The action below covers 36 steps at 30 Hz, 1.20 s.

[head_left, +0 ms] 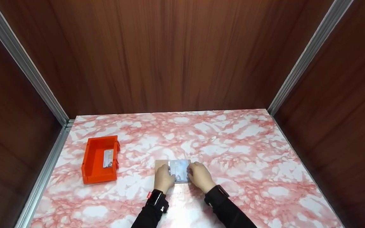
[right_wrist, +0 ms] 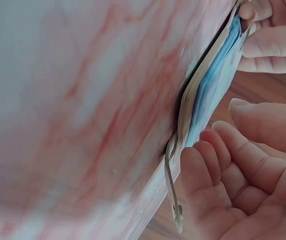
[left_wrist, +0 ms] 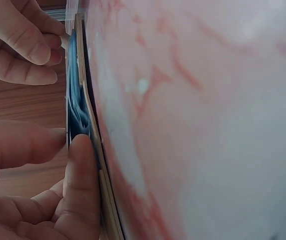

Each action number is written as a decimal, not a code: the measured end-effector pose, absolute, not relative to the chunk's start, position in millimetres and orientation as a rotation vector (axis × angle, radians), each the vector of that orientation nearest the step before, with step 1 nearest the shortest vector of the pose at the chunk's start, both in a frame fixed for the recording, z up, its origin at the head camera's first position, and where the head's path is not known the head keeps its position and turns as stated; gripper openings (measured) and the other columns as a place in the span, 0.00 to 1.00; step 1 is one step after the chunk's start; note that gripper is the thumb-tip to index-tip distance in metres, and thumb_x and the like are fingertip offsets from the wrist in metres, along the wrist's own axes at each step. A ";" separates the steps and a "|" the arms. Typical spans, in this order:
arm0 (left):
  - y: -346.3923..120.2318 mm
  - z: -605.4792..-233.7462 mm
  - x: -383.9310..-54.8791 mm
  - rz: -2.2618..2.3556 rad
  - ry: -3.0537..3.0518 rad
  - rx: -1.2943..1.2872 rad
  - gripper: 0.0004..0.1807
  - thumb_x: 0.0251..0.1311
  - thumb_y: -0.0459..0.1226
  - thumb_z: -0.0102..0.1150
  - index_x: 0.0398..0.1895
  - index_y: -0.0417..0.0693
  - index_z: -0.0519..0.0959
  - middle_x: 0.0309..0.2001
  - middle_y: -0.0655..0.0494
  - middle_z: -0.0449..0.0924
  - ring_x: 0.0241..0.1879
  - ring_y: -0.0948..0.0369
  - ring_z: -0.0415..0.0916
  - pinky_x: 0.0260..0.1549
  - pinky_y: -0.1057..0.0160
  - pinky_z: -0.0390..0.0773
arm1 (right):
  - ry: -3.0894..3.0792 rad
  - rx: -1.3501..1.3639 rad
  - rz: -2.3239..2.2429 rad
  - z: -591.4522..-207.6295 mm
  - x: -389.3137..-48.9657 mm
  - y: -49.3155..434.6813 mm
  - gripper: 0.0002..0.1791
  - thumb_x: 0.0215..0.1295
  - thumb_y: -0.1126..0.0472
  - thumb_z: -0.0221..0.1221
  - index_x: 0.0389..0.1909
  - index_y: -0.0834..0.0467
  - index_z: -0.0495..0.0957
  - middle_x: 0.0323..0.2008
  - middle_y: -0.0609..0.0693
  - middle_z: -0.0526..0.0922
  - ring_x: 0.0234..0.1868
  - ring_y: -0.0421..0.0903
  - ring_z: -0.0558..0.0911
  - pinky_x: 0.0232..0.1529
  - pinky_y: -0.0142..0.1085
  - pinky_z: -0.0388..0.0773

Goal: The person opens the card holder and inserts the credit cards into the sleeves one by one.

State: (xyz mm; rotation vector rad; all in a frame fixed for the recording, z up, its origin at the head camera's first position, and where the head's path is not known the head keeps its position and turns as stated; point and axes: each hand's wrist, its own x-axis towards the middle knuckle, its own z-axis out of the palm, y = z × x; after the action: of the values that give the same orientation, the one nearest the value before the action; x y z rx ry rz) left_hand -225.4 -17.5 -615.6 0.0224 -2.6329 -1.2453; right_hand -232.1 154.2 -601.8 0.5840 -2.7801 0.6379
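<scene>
A pale blue, flat packet with a clear plastic cover (head_left: 179,169) lies on a flat tan piece that looks like card or folded paper (head_left: 161,163). My left hand (head_left: 164,179) pinches the packet's left edge, thumb on top and a fingertip at the side. Blue folded layers (left_wrist: 75,100) show along the near edge in the left wrist view. At the right edge is my right hand (head_left: 201,177), fingers loosely curled against or just beside it. Its thumb (right_wrist: 263,120) stands apart from the fingers in the right wrist view. What the packet contains cannot be told.
An orange open bin (head_left: 98,160) with a white label stands to the left on the red-and-white marbled table (head_left: 233,148). Dark wood-grain panels (head_left: 160,57) with metal frame rails enclose the back and sides.
</scene>
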 end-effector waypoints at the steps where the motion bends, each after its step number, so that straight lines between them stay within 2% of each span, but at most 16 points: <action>1: -17.4 -614.9 -225.0 -1.241 -2.632 0.016 0.15 0.40 0.25 0.68 0.34 0.30 0.77 0.26 0.46 0.75 0.30 0.47 0.75 0.37 0.48 0.76 | -2.787 0.571 0.642 -601.7 -232.8 154.5 0.09 0.53 0.66 0.70 0.34 0.62 0.81 0.30 0.52 0.78 0.34 0.53 0.80 0.39 0.45 0.77; 7: -16.8 -612.9 -224.0 -1.206 -2.674 0.009 0.15 0.41 0.26 0.68 0.35 0.30 0.78 0.27 0.46 0.75 0.31 0.47 0.75 0.37 0.48 0.76 | -2.833 0.526 0.637 -601.5 -236.6 155.8 0.09 0.52 0.67 0.69 0.34 0.64 0.80 0.30 0.54 0.77 0.33 0.54 0.79 0.39 0.46 0.77; 15: -16.2 -614.4 -224.6 -1.170 -2.697 0.008 0.14 0.40 0.26 0.68 0.34 0.29 0.79 0.28 0.44 0.76 0.32 0.45 0.76 0.38 0.47 0.76 | -2.861 0.522 0.650 -601.8 -238.6 158.6 0.08 0.51 0.69 0.67 0.32 0.65 0.80 0.26 0.51 0.73 0.29 0.51 0.77 0.34 0.44 0.75; 25: -14.0 -614.3 -224.9 -1.160 -2.711 -0.013 0.11 0.41 0.27 0.68 0.31 0.34 0.79 0.25 0.49 0.74 0.28 0.49 0.74 0.31 0.49 0.75 | -2.837 0.547 0.640 -601.5 -239.6 159.0 0.08 0.51 0.69 0.68 0.31 0.65 0.80 0.26 0.52 0.74 0.29 0.52 0.78 0.34 0.45 0.76; 30: -12.6 -614.4 -224.4 -1.173 -2.695 -0.042 0.13 0.41 0.26 0.68 0.33 0.33 0.81 0.27 0.47 0.76 0.30 0.50 0.75 0.32 0.50 0.76 | -2.834 0.545 0.649 -601.6 -239.1 158.5 0.08 0.51 0.69 0.68 0.32 0.65 0.80 0.27 0.53 0.75 0.30 0.53 0.78 0.34 0.45 0.76; 36: -11.1 -615.2 -223.8 -1.169 -2.718 -0.059 0.12 0.42 0.27 0.68 0.33 0.33 0.80 0.27 0.48 0.74 0.30 0.50 0.73 0.33 0.49 0.75 | -2.838 0.539 0.632 -602.1 -239.2 158.2 0.08 0.51 0.69 0.68 0.32 0.65 0.81 0.28 0.54 0.76 0.31 0.53 0.79 0.36 0.45 0.77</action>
State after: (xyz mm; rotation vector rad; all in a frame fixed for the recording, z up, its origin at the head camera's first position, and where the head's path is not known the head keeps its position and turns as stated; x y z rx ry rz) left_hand -223.8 -11.1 -615.2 -0.0589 -2.7178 -1.1687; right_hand -239.2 158.2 -602.1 0.5388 -2.8375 0.6318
